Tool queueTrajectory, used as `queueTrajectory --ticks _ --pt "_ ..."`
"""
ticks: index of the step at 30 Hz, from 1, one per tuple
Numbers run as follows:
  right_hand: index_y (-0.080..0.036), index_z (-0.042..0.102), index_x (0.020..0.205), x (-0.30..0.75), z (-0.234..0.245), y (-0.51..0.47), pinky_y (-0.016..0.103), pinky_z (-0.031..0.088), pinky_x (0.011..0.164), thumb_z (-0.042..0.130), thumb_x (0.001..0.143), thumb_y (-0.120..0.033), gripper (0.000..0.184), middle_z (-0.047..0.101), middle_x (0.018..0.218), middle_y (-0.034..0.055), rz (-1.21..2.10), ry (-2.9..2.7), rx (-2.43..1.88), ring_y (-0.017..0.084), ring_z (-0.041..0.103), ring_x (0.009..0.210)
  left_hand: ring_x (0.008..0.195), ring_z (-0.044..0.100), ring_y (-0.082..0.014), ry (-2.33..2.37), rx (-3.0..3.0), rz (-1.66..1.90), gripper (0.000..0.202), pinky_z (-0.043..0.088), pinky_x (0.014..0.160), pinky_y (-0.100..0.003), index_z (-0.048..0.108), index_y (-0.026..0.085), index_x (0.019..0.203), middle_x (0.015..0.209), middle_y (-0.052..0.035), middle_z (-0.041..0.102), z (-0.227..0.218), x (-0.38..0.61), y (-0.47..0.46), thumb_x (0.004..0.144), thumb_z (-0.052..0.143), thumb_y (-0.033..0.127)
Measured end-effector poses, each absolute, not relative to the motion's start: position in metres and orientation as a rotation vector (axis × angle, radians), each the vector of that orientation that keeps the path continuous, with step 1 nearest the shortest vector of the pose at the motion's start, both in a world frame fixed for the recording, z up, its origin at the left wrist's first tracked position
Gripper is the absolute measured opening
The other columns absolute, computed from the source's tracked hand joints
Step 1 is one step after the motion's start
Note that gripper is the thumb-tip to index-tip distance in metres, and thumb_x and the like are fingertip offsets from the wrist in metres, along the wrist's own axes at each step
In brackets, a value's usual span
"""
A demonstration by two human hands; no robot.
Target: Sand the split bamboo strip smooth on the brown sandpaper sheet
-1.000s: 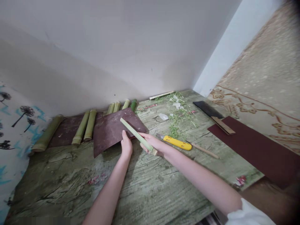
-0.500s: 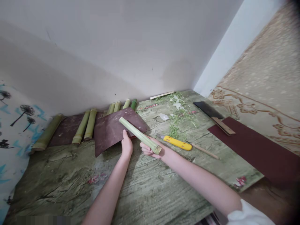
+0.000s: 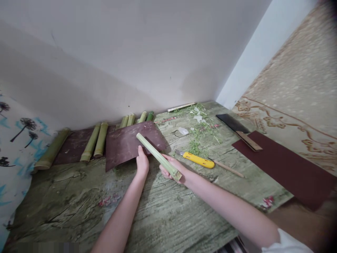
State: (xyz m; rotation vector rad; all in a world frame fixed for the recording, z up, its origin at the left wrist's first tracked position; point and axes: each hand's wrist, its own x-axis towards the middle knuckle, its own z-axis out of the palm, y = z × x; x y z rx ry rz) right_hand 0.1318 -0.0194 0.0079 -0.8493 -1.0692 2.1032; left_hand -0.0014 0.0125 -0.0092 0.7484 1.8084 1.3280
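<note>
Head view: the right hand (image 3: pixel 170 171) has just tilted the green bamboo tube (image 3: pixel 158 156), clenched around its lower end, with the tip above the brown abrasive sheet (image 3: pixel 123 147). The left hand (image 3: pixel 142 164) stands open just beside the tube, not grasping it

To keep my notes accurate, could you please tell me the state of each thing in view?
Bamboo stick: held tilted above table.
Right hand: closed around stick.
Left hand: open, empty.
Yellow utility knife: lying on table, blade out.
Brown sheet: lying flat.
Green bamboo sections: lying along wall.
</note>
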Motion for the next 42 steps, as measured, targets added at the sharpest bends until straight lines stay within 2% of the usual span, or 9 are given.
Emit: queueTrajectory --ticks 3,5,7,10,16,21,27,36,42 --pt "-0.02 0.038 0.122 0.134 0.007 -0.028 0.016 0.028 0.031 0.039 0.08 -0.034 0.044 0.041 0.039 -0.0095 1.932 -1.24 -0.998 0.007 0.034 0.028 0.095 0.056 -0.0254 1.808 0.762 1.307 0.065 0.039 0.085 -0.035 0.063 0.009 0.093 0.097 -0.0151 0.062 -0.01 -0.003 0.013 0.076 0.027 0.06" --pt "-0.02 0.042 0.122 0.135 0.006 -0.031 0.019 0.037 0.037 0.038 0.081 -0.036 0.044 0.05 0.048 -0.0056 1.752 -1.411 -1.126 0.008 0.043 0.035 0.089 0.058 -0.026 1.814 0.763 1.259 0.065 0.041 0.082 -0.035 0.066 0.009 0.085 0.088 -0.0156 0.064 -0.01 -0.005 0.014 0.076 0.027 0.06" --pt "-0.021 0.048 0.118 0.134 0.006 -0.032 0.023 0.044 0.053 0.036 0.082 -0.033 0.039 0.061 0.07 0.0008 1.488 -1.623 -1.219 0.01 0.055 0.055 0.082 0.06 -0.026 1.784 0.768 1.211 0.067 0.043 0.077 -0.035 0.067 0.009 0.08 0.08 -0.0156 0.065 -0.009 -0.006 0.013 0.075 0.025 0.061" --pt "-0.026 0.05 0.116 0.129 0.013 -0.029 0.025 0.043 0.07 0.033 0.085 -0.027 0.036 0.061 0.098 0.004 1.093 -1.945 -1.351 0.014 0.057 0.081 0.077 0.061 -0.0263 1.738 0.78 1.15 0.073 0.045 0.071 -0.034 0.067 0.008 0.079 0.074 -0.0161 0.066 -0.003 -0.005 0.01 0.074 0.021 0.064" --pt "-0.031 0.031 0.129 0.114 0.042 -0.009 0.025 0.041 0.061 0.034 0.086 -0.025 0.043 0.065 0.079 0.0069 0.502 -2.428 -1.771 0.018 0.06 0.07 0.08 0.061 -0.0272 1.853 0.776 1.057 0.069 0.046 0.068 -0.031 0.065 0.004 0.087 0.077 -0.0182 0.065 0.006 0.0 0.006 0.076 0.026 0.06" --pt "-0.03 0.022 0.132 0.097 0.046 -0.008 0.031 0.043 0.059 0.032 0.085 -0.015 0.051 0.064 0.079 0.0094 0.269 -2.592 -1.827 0.022 0.061 0.069 0.081 0.061 -0.0272 1.823 0.818 1.074 0.073 0.045 0.069 -0.032 0.066 0.005 0.084 0.079 -0.0189 0.065 0.001 0.0 0.006 0.075 0.023 0.063" --pt "-0.013 0.02 0.133 0.081 0.045 -0.029 0.03 0.046 0.055 0.03 0.084 -0.01 0.05 0.062 0.074 0.0154 0.169 -2.564 -1.863 0.022 0.062 0.066 0.068 0.062 -0.0255 1.748 0.914 1.071 0.081 0.045 0.065 -0.032 0.069 0.009 0.076 0.065 -0.0159 0.065 0.001 -0.004 0.006 0.074 0.011 0.066" --pt "-0.007 0.023 0.132 0.089 0.033 -0.063 0.026 0.043 0.045 0.03 0.078 0.0 0.055 0.057 0.066 0.0118 -0.092 -2.579 -1.923 0.018 0.058 0.055 0.07 0.061 -0.0251 1.79 0.927 1.056 0.077 0.044 0.069 -0.032 0.069 0.013 0.071 0.064 -0.0142 0.065 0.008 0.001 0.004 0.075 0.012 0.064" --pt "-0.004 0.026 0.13 0.079 0.036 -0.055 0.028 0.043 0.047 0.029 0.079 0.001 0.052 0.058 0.069 0.0163 -0.048 -2.545 -1.952 0.021 0.06 0.061 0.07 0.061 -0.026 1.81 0.957 1.021 0.076 0.044 0.067 -0.031 0.069 0.012 0.074 0.064 -0.0146 0.065 0.004 -0.001 0.006 0.077 0.01 0.062"
